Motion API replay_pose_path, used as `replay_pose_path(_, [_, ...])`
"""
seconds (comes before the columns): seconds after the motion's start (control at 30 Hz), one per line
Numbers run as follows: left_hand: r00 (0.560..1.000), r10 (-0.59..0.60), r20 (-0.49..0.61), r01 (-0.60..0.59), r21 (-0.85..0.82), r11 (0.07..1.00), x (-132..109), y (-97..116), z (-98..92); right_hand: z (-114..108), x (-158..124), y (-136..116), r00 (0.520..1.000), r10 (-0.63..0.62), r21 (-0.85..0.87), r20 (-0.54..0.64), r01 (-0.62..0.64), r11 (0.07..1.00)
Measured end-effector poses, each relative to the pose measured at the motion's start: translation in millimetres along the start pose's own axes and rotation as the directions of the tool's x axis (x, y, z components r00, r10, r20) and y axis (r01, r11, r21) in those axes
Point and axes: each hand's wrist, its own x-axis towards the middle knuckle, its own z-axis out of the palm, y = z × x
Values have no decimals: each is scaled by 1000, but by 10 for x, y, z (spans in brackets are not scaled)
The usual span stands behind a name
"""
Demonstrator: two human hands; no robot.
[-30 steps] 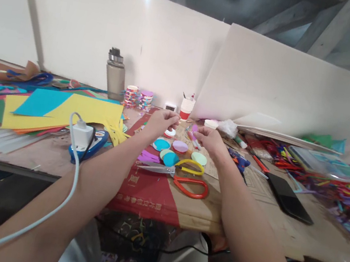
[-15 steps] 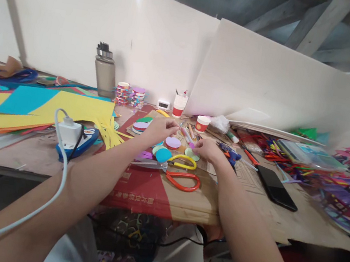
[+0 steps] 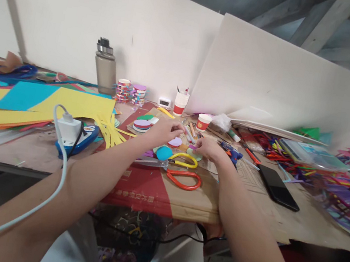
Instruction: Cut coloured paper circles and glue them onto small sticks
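My left hand (image 3: 170,131) is closed in a pinch over the middle of the table; what its fingertips hold, if anything, is too small to make out. Opposite it, my right hand (image 3: 208,148) pinches a small purple paper strip (image 3: 192,147). Below the hands lie a lilac paper disc (image 3: 175,142), a blue disc (image 3: 164,152) and a pale green disc (image 3: 195,155), the last partly under my right hand. Scissors with one yellow handle (image 3: 186,159) and one orange handle (image 3: 184,180) rest in front.
Left are yellow paper sheets (image 3: 74,106), a white plug (image 3: 69,129) and a bottle (image 3: 105,69). Behind stand paper cups (image 3: 180,104), a small clock (image 3: 164,102) and two striped stacks (image 3: 138,95). Right are a glue gun (image 3: 232,154), a phone (image 3: 278,187) and a plastic box (image 3: 316,156).
My hands stay close together, with small finger movements. The pinkish-purple strip that stretched between them now shows only as a small piece at my right fingertips. The view has shifted slightly.
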Motion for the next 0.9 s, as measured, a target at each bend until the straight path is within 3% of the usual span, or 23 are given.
replay_pose_path(0.33, [1000,4,12,-4,41,999,-9,-38,35,-19,-11,-21,999,-44,-37,-6,44,998])
replay_pose_path(0.6, [989,45,138,-68,161,985,-16,-71,67,-84,-75,-41,997,-14,-69,72,19,997])
replay_pose_path(0.9, [978,78,195,-109,151,983,-23,-74,127,-66,-104,-60,1000,-20,-115,-19,18,993])
